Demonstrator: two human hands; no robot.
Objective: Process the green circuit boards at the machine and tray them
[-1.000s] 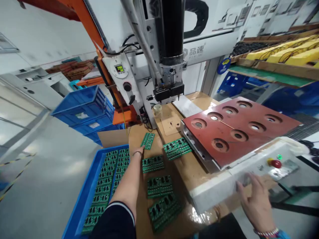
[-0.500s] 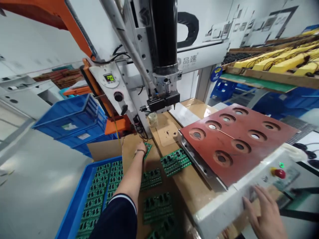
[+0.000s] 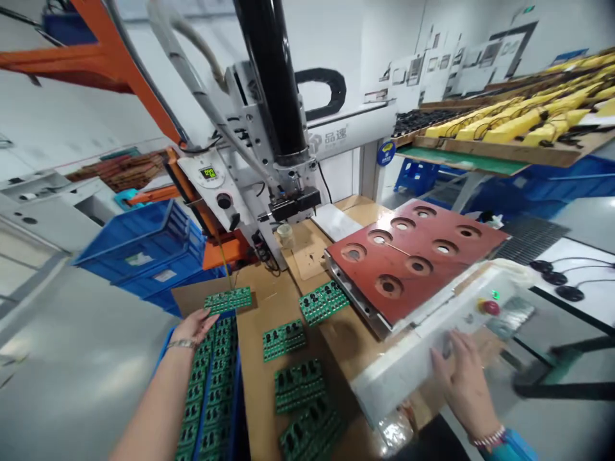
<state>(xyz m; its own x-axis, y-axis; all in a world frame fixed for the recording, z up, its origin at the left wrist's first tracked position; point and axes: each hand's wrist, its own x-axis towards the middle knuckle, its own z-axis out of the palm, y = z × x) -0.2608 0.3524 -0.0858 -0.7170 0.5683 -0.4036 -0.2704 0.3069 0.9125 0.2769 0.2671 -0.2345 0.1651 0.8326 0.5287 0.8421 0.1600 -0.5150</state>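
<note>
Gripping a green circuit board (image 3: pixel 228 299) by its near left corner, the left hand (image 3: pixel 191 328) had its thumb and fingers closed narrowly on the edge. The board was raised above the far end of a blue crate (image 3: pixel 239 410), its right end reaching over the brown work surface (image 3: pixel 262 378). Below the left wrist, more circuit boards (image 3: pixel 222 384) lay in the crate in two long columns with a blue divider between them.

The right hand (image 3: pixel 464 374) rested at the white front panel (image 3: pixel 398 378) of the machine, fingers spread and thumb well apart from them, so that its grip was wide. A red emergency stop button (image 3: pixel 490 308) and a lit green lamp (image 3: pixel 495 294) sat on the same panel, beyond the fingers.

Between the two hands, further boards lay on the brown surface: a small one (image 3: pixel 283 339) on its own, a larger one (image 3: pixel 298 384) nearer the person, and a tilted one (image 3: pixel 310 430) nearest of all, blurred and close to the second. Another board (image 3: pixel 324 302) lay just beside the left edge of a red fixture plate (image 3: pixel 408 299); whether they touched could not be told. The plate had eight round recesses. Behind it hung the machine's tool head (image 3: pixel 295 203) under a black cylinder (image 3: pixel 276 83), and a small pot (image 3: pixel 285 235) stood below, near a lit display box (image 3: pixel 209 173).
</note>
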